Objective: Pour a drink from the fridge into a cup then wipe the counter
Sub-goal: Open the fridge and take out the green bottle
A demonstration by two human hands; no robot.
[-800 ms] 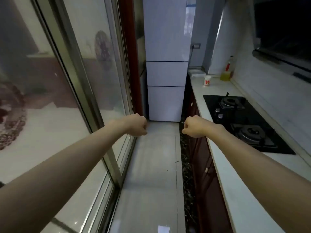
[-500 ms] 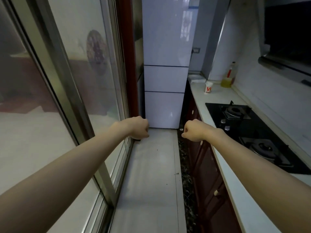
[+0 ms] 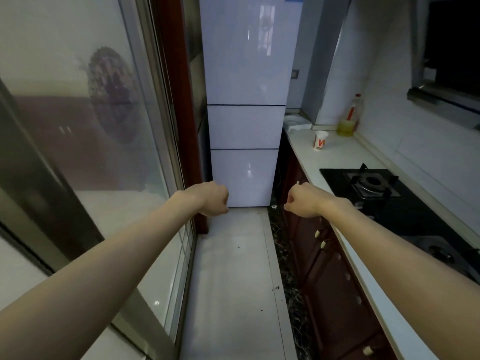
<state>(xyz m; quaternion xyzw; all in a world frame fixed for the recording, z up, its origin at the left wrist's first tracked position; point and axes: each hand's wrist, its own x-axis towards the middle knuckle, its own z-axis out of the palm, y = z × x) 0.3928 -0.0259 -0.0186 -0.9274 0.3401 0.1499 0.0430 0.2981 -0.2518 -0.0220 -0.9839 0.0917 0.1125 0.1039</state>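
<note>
Straight ahead at the end of a narrow kitchen aisle stands the fridge (image 3: 246, 105), a tall white unit with three stacked doors, all shut, its long axis upright. Both arms reach toward it: the left hand (image 3: 213, 200) and the right hand (image 3: 302, 201) are each curled into an empty fist, gripping nothing, and both hang well short of the fridge doors. Neither hand looks clearly nearer, since the fridge lies dead centre between them; which side the doors hinge on cannot be told. Along the right runs the white desk (image 3: 306, 149), and near its far end, close to the fridge, a paper cup (image 3: 320, 140) stands upright, white with red lettering too blurred to read beyond what may be a "V". A bottle (image 3: 350, 116) of yellow liquid with a red cap sits in the far corner against the wall, its label unreadable. A black gas hob (image 3: 368, 183) fills the desk's middle stretch, nearest the right arm. No cloth for wiping is in view. The drink itself is presumably behind the closed doors, so opening the fridge appears to be the step at hand.
</note>
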